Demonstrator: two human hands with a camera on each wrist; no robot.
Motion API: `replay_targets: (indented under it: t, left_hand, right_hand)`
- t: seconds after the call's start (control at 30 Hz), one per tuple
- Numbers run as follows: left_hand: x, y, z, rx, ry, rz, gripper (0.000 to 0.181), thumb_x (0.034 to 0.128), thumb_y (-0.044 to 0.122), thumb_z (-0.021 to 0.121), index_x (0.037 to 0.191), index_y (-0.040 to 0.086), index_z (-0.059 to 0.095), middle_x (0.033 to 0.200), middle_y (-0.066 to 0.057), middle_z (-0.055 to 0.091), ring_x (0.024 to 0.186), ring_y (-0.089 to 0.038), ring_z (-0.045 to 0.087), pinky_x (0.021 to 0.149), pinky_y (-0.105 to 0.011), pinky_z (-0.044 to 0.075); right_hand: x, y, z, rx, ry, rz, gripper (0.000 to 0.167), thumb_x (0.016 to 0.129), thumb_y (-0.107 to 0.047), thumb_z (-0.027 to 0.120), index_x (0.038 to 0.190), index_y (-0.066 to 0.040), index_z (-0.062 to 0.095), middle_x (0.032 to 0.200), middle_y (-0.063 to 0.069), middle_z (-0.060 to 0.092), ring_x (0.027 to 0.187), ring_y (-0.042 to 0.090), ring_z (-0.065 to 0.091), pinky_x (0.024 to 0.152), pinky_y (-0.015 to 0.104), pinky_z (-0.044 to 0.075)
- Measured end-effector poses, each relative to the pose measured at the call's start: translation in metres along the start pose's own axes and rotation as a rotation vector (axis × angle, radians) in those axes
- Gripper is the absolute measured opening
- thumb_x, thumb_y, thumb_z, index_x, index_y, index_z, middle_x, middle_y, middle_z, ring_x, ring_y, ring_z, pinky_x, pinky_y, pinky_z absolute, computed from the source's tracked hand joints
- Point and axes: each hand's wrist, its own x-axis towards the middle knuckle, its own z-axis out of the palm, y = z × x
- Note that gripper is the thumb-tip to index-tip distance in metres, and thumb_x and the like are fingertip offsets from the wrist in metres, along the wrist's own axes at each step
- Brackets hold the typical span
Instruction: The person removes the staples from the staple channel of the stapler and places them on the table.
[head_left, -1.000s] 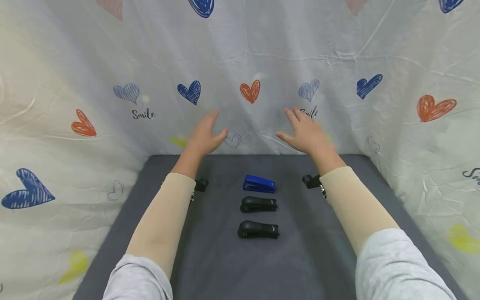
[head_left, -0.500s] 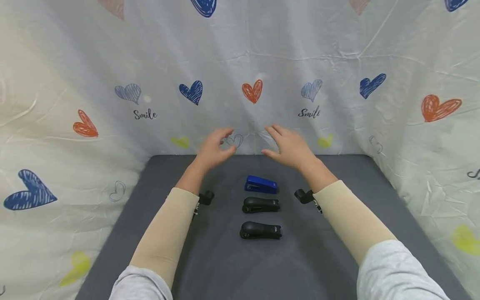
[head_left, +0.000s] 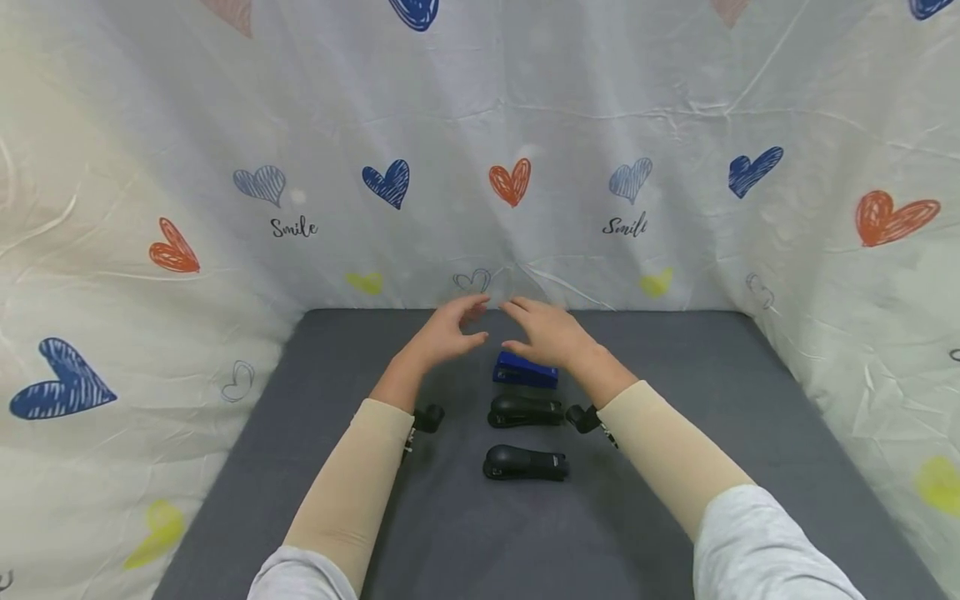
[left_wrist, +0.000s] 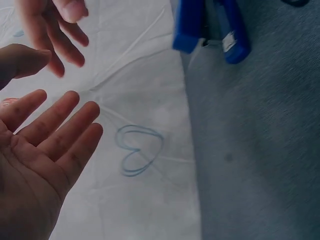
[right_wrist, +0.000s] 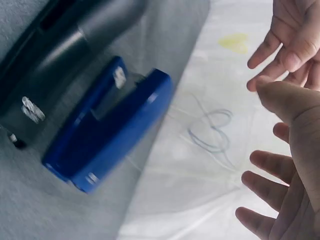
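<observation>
Both hands hang above the far part of the grey table, palms facing, fingertips a small gap apart. The left hand (head_left: 444,333) holds nothing, its fingers loosely bent, as the left wrist view also shows of this hand (left_wrist: 40,150). Empty too, the right hand (head_left: 553,335) is just above and behind a blue stapler (head_left: 525,372), partly covering its top edge from the head camera. The blue stapler (right_wrist: 112,132) lies beside a black one (right_wrist: 70,60) in the right wrist view.
Two black staplers, one (head_left: 525,411) nearer the blue one and another (head_left: 525,463) closer to the person, lie in a column on the grey table (head_left: 480,542). A white curtain (head_left: 450,83) with printed hearts hangs behind and at both sides.
Both hands have come down and inward from in front of the curtain, so the gap between them is much smaller. The staplers have stayed in place on the table.
</observation>
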Motion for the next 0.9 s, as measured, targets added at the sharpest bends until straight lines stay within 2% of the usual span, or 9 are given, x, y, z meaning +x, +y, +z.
replay_targets:
  t: [0.23,0.47,0.57,0.73,0.8,0.9]
  left_hand:
    - [-0.004,-0.015,0.021,-0.050,-0.033,-0.060,0.069,0.0972,0.011,0.071,0.158,0.012,0.039,0.144,-0.015,0.054,0.128,-0.033,0.055,0.106,-0.049,0.044]
    - [-0.008,-0.032,0.040,-0.106,-0.123,-0.090,0.069,0.0969,0.004,0.067,0.159,0.009,0.037,0.144,-0.019,0.052,0.123,-0.032,0.058,0.098,-0.046,0.049]
    - [-0.008,-0.040,0.048,-0.114,-0.163,-0.117,0.064,0.0960,0.002,0.066,0.156,0.004,0.042,0.143,-0.020,0.054,0.120,-0.034,0.061,0.094,-0.045,0.052]
    - [-0.005,-0.054,0.062,-0.056,-0.199,-0.172,0.054,0.0941,0.007,0.068,0.146,0.000,0.055,0.143,-0.018,0.058,0.124,-0.034,0.060,0.097,-0.044,0.051]
    - [-0.003,-0.058,0.067,-0.043,-0.206,-0.185,0.051,0.0935,0.008,0.070,0.142,0.000,0.059,0.141,-0.016,0.059,0.126,-0.032,0.058,0.099,-0.044,0.049]
    - [0.001,-0.061,0.074,-0.046,-0.205,-0.188,0.045,0.0929,0.010,0.073,0.136,0.000,0.065,0.132,-0.015,0.066,0.120,-0.029,0.062,0.097,-0.042,0.051]
  right_hand:
    - [0.006,-0.002,0.026,0.018,-0.084,0.018,0.070,0.100,-0.038,0.068,0.158,-0.009,0.041,0.156,0.014,0.044,0.137,0.033,0.050,0.106,0.049,0.044]
    - [0.010,-0.003,0.043,-0.020,-0.164,0.050,0.057,0.099,-0.035,0.071,0.147,-0.007,0.056,0.145,0.015,0.056,0.130,0.033,0.056,0.104,0.048,0.046]
    - [0.011,-0.005,0.047,-0.029,-0.182,0.064,0.049,0.099,-0.031,0.072,0.140,-0.006,0.063,0.135,0.014,0.063,0.121,0.032,0.062,0.099,0.047,0.050]
    - [0.015,-0.009,0.052,-0.010,-0.184,0.066,0.032,0.096,-0.022,0.075,0.124,-0.007,0.073,0.114,0.010,0.072,0.103,0.028,0.068,0.089,0.045,0.054]
    - [0.015,-0.009,0.054,-0.004,-0.184,0.068,0.028,0.096,-0.021,0.076,0.120,-0.008,0.075,0.111,0.009,0.073,0.100,0.027,0.069,0.087,0.044,0.055]
    - [0.016,-0.010,0.056,0.001,-0.182,0.077,0.026,0.095,-0.021,0.077,0.118,-0.008,0.076,0.108,0.009,0.073,0.098,0.027,0.069,0.087,0.043,0.055]
